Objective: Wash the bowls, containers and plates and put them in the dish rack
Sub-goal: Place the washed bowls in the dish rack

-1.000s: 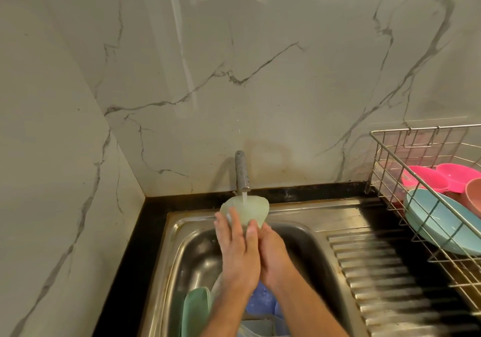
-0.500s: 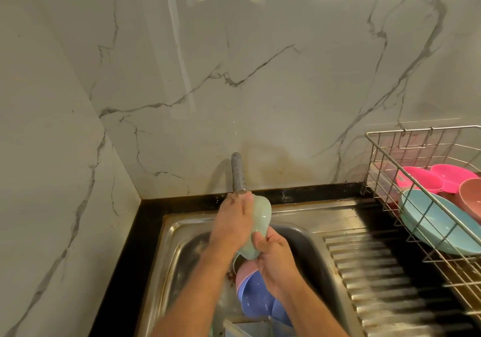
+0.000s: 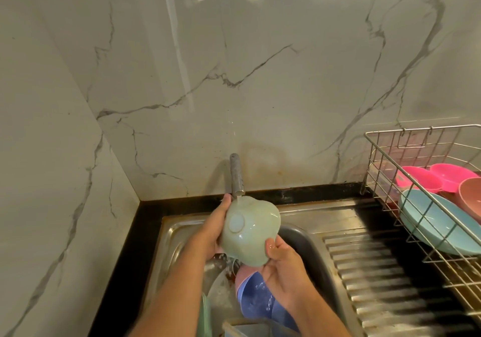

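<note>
Pale green glossy bowl (image 3: 251,228) is up under the grey metal tap spout (image 3: 236,176), turned bottom-up toward me, its round foot ring showing, water sheeting over it and dripping off the low edge. My left hand (image 3: 210,228) cups its left side, fingers wrapped round behind, fingertip just beside the spout. My right hand (image 3: 282,266) grips the lower rim, thumb pressed on the wet outside, fingers curled underneath. Below the bowl, in the stainless steel sink (image 3: 179,235), a pink bowl nested with a blue bowl (image 3: 256,297) sits close under my right wrist. To the right, the ribbed steel drainboard (image 3: 377,279) lies bare, and past it the wire dish rack (image 3: 385,170) holds a light blue plate (image 3: 437,224) and pink dishes (image 3: 440,178).
</note>
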